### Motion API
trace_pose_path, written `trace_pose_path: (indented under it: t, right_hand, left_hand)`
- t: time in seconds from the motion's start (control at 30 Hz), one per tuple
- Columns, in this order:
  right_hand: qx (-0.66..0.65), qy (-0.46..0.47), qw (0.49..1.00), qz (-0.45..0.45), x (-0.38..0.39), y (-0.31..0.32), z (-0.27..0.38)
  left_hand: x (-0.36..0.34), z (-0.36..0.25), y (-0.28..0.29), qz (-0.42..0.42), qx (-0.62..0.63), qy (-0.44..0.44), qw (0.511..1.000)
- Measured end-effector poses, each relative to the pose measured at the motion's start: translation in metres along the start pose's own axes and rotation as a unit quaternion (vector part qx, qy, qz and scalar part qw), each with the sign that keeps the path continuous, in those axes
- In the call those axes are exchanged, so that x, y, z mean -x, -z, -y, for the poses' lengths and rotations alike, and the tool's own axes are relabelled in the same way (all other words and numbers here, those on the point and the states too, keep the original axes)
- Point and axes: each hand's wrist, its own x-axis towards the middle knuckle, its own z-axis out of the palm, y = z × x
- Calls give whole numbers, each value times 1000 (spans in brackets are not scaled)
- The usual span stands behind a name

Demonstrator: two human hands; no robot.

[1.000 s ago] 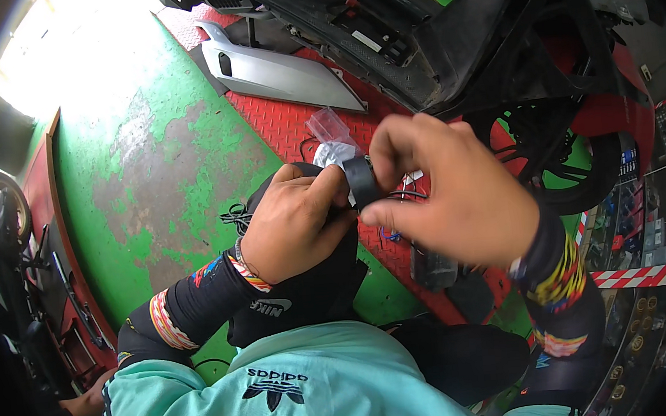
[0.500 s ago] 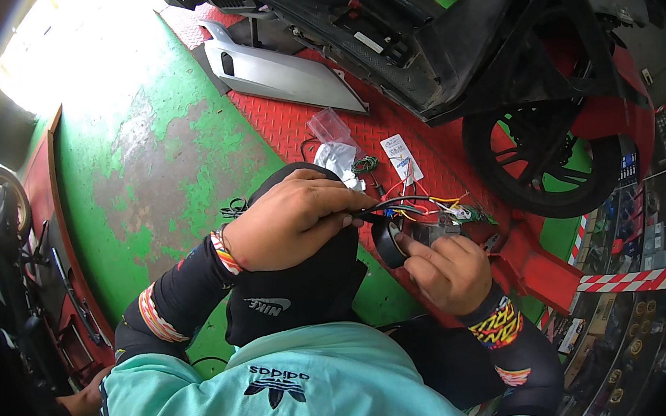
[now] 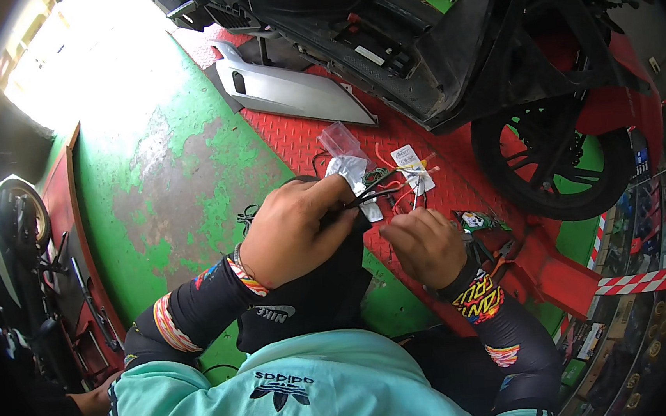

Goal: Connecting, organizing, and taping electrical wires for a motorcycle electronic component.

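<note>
My left hand (image 3: 296,230) is closed, pinching a bundle of wires (image 3: 367,197) between thumb and fingers above my knee. The black-sheathed part leaves my fingertips toward the right and splits into thin red, yellow and white ends. Close to the right of the bundle, my right hand (image 3: 432,249) is curled with its knuckles up. What its fingers hold, if anything, is hidden; the black tape roll seen earlier does not show. Beyond the wires lie a white printed card (image 3: 411,167), a clear plastic packet (image 3: 339,140) and a silver pouch (image 3: 347,172).
A red chequered metal platform (image 3: 288,133) carries a silver body panel (image 3: 292,90). Ahead stands a partly stripped scooter with a black front wheel (image 3: 552,163). A red metal bracket (image 3: 553,277) is at right, near a glass display case (image 3: 633,341). The floor (image 3: 166,174) is worn green.
The tape roll on my right hand's finger has gone out of sight, and that hand has curled and risen slightly. My left hand has shifted right and down; the whole view has moved slightly.
</note>
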Motion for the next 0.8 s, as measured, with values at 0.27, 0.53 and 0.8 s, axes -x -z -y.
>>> trace_pose_path:
  t: [0.27, 0.53, 0.8]
  right_hand:
    - [-514, -394, 756, -99, -20, -31, 22]
    - [-433, -352, 830, -25, -28, -33, 8]
    - [-377, -324, 863, -87, -33, -17, 5]
  left_hand:
    - [-1, 0, -7, -22, -54, -65, 996]
    - [-2, -9, -8, -34, -84, -41, 995]
    - [-2, -17, -6, -59, -3, 142, 988]
